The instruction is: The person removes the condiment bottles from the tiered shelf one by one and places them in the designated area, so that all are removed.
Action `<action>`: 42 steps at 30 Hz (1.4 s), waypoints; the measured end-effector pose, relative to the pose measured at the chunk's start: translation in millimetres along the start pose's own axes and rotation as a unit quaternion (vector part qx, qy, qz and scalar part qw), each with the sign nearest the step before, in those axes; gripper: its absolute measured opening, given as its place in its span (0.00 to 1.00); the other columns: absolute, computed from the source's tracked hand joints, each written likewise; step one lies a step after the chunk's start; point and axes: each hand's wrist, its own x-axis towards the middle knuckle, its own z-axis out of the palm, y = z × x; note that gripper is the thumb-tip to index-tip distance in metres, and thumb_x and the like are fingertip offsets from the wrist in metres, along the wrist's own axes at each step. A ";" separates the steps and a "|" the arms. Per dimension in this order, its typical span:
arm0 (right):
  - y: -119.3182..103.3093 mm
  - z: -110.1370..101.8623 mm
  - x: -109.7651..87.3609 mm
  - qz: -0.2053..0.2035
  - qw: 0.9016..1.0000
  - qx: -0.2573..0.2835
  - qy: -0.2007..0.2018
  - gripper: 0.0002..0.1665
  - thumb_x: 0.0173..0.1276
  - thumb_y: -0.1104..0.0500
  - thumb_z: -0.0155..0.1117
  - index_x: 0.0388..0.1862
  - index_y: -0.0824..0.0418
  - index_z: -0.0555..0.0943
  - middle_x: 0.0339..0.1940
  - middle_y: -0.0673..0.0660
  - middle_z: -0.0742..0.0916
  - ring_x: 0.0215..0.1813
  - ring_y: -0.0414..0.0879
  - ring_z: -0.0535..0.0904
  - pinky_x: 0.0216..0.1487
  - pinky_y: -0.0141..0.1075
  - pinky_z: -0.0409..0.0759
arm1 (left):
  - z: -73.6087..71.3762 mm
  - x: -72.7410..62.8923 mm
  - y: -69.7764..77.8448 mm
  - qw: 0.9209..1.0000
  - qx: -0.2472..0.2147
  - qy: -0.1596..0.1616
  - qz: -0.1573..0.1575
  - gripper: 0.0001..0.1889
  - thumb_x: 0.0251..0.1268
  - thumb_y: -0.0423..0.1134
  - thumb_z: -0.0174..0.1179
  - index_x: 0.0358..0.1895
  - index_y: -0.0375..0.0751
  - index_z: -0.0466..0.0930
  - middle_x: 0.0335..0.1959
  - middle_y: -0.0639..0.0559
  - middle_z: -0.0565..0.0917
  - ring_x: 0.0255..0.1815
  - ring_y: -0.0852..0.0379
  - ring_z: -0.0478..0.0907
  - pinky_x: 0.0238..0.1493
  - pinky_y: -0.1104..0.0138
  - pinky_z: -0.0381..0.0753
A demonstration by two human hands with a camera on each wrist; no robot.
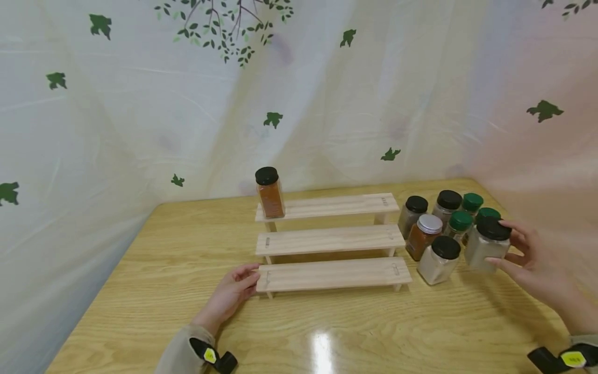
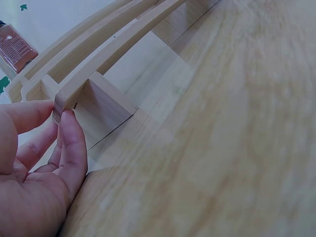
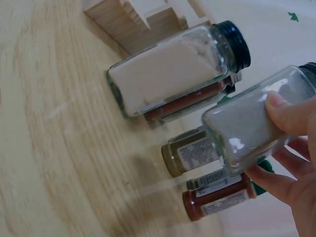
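Note:
A three-step wooden spice rack (image 1: 334, 275) stands on the table. My left hand (image 1: 235, 288) pinches the left end of its lowest step; the left wrist view shows thumb and finger at the corner of the board (image 2: 74, 91). At the far right, my right hand (image 1: 532, 262) grips a square glass jar (image 1: 486, 249) of pale grey powder with a black lid. In the right wrist view this jar (image 3: 247, 123) is tilted, thumb on one side and fingers on the other. Beside it stands a jar of cream-coloured powder (image 1: 436, 265), also black-lidded.
Several other spice jars crowd the rack's right side, among them a silver-lidded one (image 1: 422, 239) and a green-lidded one (image 1: 459, 223). A jar of orange-red spice (image 1: 271, 200) stands on the top step's left end. Behind the wooden table (image 1: 187, 234) hangs a pale leaf-print curtain (image 1: 303, 104).

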 end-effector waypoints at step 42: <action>34.0 13.6 -10.5 -0.074 0.989 0.111 -0.063 0.48 0.39 0.89 0.64 0.61 0.74 0.57 0.56 0.32 0.74 0.52 0.20 0.72 0.41 0.15 0.74 | 1.4 -0.9 -0.7 1.000 0.004 0.000 0.000 0.19 0.70 0.32 0.51 0.62 0.29 0.66 0.37 0.57 0.75 0.37 0.66 0.77 0.40 0.74 0.78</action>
